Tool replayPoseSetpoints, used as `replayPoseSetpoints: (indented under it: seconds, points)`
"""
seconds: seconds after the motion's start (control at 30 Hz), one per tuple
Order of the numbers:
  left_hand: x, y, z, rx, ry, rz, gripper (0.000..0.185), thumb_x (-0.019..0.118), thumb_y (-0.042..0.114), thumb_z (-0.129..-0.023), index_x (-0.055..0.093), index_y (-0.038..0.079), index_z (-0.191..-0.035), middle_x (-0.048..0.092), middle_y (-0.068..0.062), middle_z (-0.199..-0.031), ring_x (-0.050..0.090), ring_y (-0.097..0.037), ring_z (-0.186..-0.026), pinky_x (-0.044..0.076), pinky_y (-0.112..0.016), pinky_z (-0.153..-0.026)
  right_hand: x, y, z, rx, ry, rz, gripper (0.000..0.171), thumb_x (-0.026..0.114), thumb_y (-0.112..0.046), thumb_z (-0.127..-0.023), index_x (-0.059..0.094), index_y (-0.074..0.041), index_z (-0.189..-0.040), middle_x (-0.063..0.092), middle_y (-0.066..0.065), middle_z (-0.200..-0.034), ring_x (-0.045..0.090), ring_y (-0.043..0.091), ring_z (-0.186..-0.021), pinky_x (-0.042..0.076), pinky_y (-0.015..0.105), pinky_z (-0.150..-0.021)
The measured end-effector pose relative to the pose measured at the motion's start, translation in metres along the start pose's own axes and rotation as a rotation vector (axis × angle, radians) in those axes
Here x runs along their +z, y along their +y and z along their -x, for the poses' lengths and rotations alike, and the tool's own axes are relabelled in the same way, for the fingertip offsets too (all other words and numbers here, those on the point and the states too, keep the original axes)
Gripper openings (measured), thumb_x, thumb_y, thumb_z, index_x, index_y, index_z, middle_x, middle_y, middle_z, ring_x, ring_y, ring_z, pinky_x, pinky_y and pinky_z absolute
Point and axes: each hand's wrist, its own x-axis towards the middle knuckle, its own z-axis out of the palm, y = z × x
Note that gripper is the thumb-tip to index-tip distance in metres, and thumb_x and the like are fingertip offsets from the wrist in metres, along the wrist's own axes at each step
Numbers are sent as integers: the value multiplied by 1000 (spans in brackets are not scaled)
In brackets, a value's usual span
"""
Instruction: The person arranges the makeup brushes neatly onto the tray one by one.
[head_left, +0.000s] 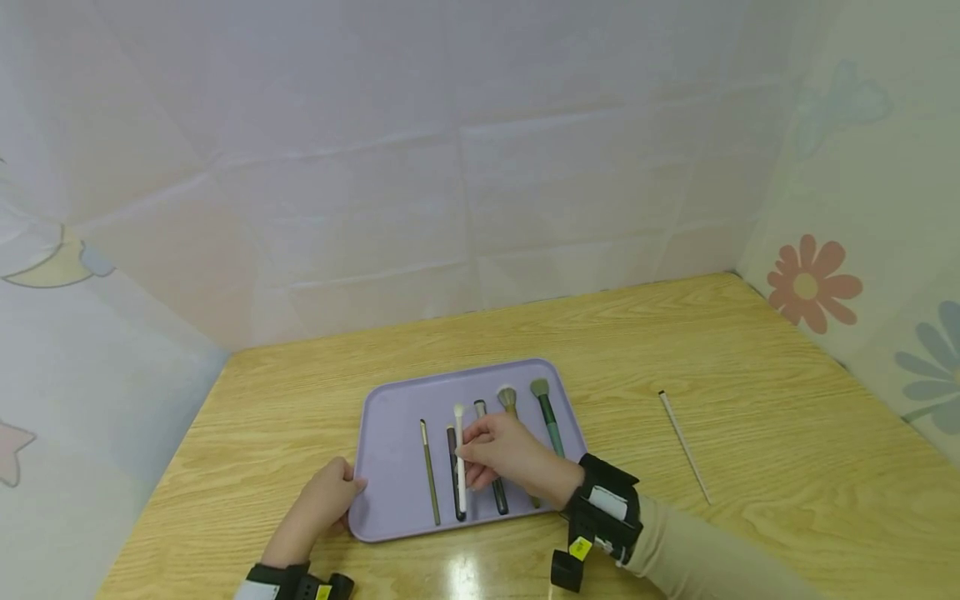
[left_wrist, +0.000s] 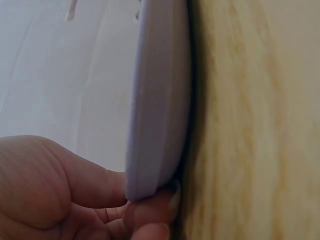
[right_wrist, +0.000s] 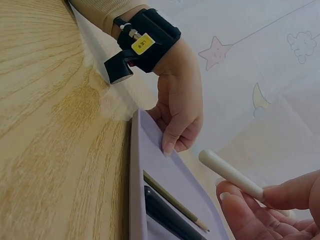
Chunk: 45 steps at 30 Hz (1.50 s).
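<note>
Head view: white brush pinched mid-handle by right hand fingers.
Handling: judged light, stiff, slippery.
Left hand: tray rim gripped, 9 o'clock.

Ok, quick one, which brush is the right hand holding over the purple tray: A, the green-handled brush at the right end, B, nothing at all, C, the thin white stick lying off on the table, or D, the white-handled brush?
D: the right hand pinches the white-handled brush over the purple tray, and the right wrist view shows its white handle end between the fingers.

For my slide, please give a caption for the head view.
Right hand pinches a white brush over a purple tray.
</note>
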Motion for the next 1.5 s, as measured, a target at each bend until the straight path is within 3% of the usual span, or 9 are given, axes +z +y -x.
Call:
replayPoseSetpoints:
  seconds: [0.77, 1.5]
  points:
    - [0, 0, -1, 4, -2, 7, 14, 53, 6, -96, 49, -5, -90, 54, -13, -74, 55, -21, -58, 48, -31, -50, 21, 4, -13, 27, -5, -22, 7, 61, 3, -90, 59, 6, -95, 64, 6, -67, 60, 11, -53, 53, 25, -51]
    - [-2, 2, 1, 6, -12, 6, 15, 53, 7, -96, 49, -5, -89, 54, -13, -74, 55, -21, -59, 49, -31, -51, 39, 7, -18, 16, -26, -45, 13, 61, 4, -89, 57, 9, -101, 67, 9, -74, 59, 12, -54, 54, 28, -52]
